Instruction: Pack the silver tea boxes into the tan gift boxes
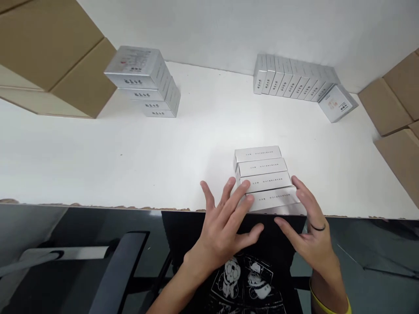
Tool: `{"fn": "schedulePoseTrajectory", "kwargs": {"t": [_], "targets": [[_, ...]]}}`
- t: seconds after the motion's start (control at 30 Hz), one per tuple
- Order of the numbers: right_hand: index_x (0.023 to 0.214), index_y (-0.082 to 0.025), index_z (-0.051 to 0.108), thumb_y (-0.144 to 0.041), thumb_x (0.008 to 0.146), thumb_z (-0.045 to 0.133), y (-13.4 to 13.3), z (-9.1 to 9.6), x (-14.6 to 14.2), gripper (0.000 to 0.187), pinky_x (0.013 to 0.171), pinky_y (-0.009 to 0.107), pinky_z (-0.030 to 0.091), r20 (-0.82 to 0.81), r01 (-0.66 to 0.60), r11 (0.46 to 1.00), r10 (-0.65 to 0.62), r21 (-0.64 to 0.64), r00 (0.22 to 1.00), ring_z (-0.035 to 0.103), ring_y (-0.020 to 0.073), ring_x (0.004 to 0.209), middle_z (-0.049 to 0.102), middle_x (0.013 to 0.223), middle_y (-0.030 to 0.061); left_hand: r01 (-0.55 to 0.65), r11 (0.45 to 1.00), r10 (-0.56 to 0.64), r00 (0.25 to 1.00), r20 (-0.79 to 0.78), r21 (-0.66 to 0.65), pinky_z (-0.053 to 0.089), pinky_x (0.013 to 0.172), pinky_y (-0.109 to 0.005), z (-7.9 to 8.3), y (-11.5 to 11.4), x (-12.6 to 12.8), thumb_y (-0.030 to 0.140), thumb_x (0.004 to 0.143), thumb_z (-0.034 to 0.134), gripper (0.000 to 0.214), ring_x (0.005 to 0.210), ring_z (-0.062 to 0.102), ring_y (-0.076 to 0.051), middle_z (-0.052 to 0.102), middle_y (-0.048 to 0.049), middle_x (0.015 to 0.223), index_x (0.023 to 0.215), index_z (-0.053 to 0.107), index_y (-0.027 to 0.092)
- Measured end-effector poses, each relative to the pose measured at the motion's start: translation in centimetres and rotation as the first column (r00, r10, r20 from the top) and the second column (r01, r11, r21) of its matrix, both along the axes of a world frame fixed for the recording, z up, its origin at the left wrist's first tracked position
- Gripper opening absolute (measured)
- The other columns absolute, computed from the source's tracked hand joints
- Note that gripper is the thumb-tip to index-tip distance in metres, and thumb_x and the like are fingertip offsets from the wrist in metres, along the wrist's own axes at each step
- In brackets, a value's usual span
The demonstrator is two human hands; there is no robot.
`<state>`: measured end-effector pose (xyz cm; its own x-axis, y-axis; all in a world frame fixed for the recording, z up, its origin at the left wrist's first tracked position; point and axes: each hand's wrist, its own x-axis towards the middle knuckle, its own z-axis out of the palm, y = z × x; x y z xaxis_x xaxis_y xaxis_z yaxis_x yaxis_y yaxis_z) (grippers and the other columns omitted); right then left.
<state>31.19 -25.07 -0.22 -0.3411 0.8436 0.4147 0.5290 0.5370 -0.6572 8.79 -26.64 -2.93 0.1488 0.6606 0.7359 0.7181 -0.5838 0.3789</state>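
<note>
Several small white boxes (263,168) with printed lettering form a row on the white table, close to its front edge. The nearest box sits right at that edge. My left hand (224,222) has its fingers spread, with the index and middle fingertips at the left ends of the two nearest boxes. Whether they press on them I cannot tell. At the right end of the row, my right hand (309,229) is open, fingers apart, with a dark ring on one finger. Nothing is held in either hand.
A stack of silver boxes (149,83) stands at the back left beside a large cardboard carton (55,52). Along the wall runs a row of upright boxes (291,78), with one box leaning (338,104) at its right end. More cardboard (386,107) is at the right.
</note>
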Motion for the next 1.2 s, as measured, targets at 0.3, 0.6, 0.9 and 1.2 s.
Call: {"fn": "schedulePoseTrajectory", "kwargs": {"t": [0.3, 0.6, 0.9, 1.2], "targets": [[0.163, -0.040, 0.032, -0.018, 0.101, 0.065, -0.3, -1.4, -1.3, 0.074, 0.118, 0.061, 0.050, 0.035, 0.064, 0.993, -0.068, 0.103, 0.997, 0.046, 0.0309, 0.148, 0.042, 0.162, 0.0057, -0.073, 0.997, 0.073, 0.997, 0.019, 0.023, 0.010, 0.132, -0.071, -0.4, -0.3, 0.4, 0.013, 0.088, 0.073, 0.072, 0.162, 0.030, -0.032, 0.036, -0.0132, 0.170, 0.155, 0.045, 0.022], [0.159, -0.040, 0.036, -0.015, 0.097, 0.068, -0.7, -1.9, -1.8, 0.074, 0.112, 0.052, 0.057, -0.108, 0.058, 0.994, -0.048, 0.093, 0.993, 0.050, 0.0277, 0.143, 0.046, 0.155, 0.0074, 0.117, 0.991, -0.104, 0.980, 0.169, -0.068, 0.033, 0.129, -0.064, -0.1, -0.9, 0.2, 0.007, 0.087, 0.068, 0.076, 0.159, 0.038, -0.028, 0.031, -0.0105, 0.174, 0.156, 0.043, 0.027], [0.164, -0.033, 0.026, -0.016, 0.094, 0.069, -0.8, -3.0, -2.0, 0.084, 0.112, 0.056, 0.054, -0.251, 0.063, 0.998, -0.053, 0.031, 0.966, 0.056, 0.0285, 0.132, 0.049, 0.146, 0.0126, 0.224, 0.968, -0.170, 0.918, 0.357, -0.114, 0.051, 0.121, -0.053, -0.2, -1.3, 1.0, 0.004, 0.085, 0.070, 0.081, 0.161, 0.033, -0.029, 0.028, -0.0081, 0.175, 0.156, 0.041, 0.032], [0.156, -0.033, 0.043, -0.027, 0.097, 0.072, 0.6, -1.7, -1.7, 0.067, 0.107, 0.044, 0.056, -0.127, 0.078, 0.997, -0.074, 0.022, 0.989, 0.053, 0.0246, 0.128, 0.049, 0.132, 0.0086, 0.086, 0.990, -0.032, 0.908, 0.418, -0.113, 0.056, 0.115, -0.052, -0.2, -0.7, 2.1, 0.009, 0.082, 0.075, 0.081, 0.148, 0.052, -0.029, 0.052, -0.0167, 0.153, 0.152, 0.039, 0.025]]}}
